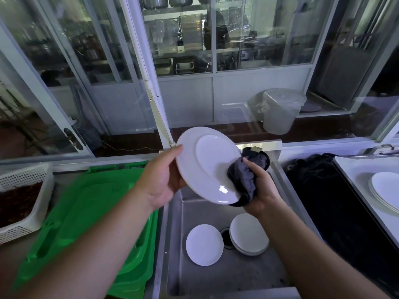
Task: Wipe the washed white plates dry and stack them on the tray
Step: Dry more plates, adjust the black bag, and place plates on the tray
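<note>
Left hand: the left hand (160,180) grips the round white ceramic plate (207,165) by its left rim, thumb on the near face, fingers hidden behind.
Plate: held tilted above the stainless steel sink (226,275), underside foot ring facing the person (bright glare spot near the lower edge).
Right hand: the right hand (262,188) is clamped round a bunched dark grey cloth (245,180), pressing it against the plate's lower right rim; cloth wraps over the edge.
Sink: one small white plate (204,244) lies flat on the basin floor, beside it a short stack of white plates (248,234), drain between them.
Tray: white tray (349,167) at far right, carrying a stack of white plates (385,188), partly cut off by the frame.
Left counter: green plastic cutting boards (90,212), blurred; white perforated plastic basket (23,201) at the far left.
Right of sink: black mat-like surface (336,212), detail too dark to tell.
</note>
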The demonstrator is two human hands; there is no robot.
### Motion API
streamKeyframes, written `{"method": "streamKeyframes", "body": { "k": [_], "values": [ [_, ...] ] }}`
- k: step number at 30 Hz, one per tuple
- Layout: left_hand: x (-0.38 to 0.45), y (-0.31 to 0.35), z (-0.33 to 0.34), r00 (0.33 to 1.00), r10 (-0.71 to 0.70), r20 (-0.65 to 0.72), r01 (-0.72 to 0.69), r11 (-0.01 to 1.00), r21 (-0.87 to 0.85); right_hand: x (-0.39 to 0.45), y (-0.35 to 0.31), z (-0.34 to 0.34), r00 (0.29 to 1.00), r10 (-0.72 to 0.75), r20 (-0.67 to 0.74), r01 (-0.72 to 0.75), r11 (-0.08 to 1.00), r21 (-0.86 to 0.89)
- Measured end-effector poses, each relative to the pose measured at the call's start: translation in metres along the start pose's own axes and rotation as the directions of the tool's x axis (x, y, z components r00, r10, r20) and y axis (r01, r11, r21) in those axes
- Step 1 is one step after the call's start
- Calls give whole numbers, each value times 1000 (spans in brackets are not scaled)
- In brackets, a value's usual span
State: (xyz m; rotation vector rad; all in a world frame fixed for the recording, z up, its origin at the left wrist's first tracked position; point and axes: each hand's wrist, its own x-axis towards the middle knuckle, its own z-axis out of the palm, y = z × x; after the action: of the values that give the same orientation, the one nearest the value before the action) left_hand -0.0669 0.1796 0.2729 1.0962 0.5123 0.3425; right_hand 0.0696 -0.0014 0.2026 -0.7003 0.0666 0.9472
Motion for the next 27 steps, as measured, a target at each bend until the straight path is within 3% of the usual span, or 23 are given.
{"method": "streamKeyframes", "body": {
  "k": [5,9,17,23,27],
  "values": [
    [1,15,-11,997,-56,56,53,997,53,-13,-12,14,997,2,-71,-14,987,-161],
    [-4,2,-3,997,-2,79,6,999,-53,-6,-16,16,997,-5,-83,-1,997,-73],
    [-8,-66,44,980,147,-131,-173,962,-211,8,25,15,996,-47,-71,56,990,133],
    [-3,-46,26,982,96,-162,-120,982,-148,12,4,2,999,-31,-6,31,997,73],
    [3,-8,9,995,-62,-79,56,996,-74,2,-11,-3,999,-9,42,13,995,-95]
  ]
}}
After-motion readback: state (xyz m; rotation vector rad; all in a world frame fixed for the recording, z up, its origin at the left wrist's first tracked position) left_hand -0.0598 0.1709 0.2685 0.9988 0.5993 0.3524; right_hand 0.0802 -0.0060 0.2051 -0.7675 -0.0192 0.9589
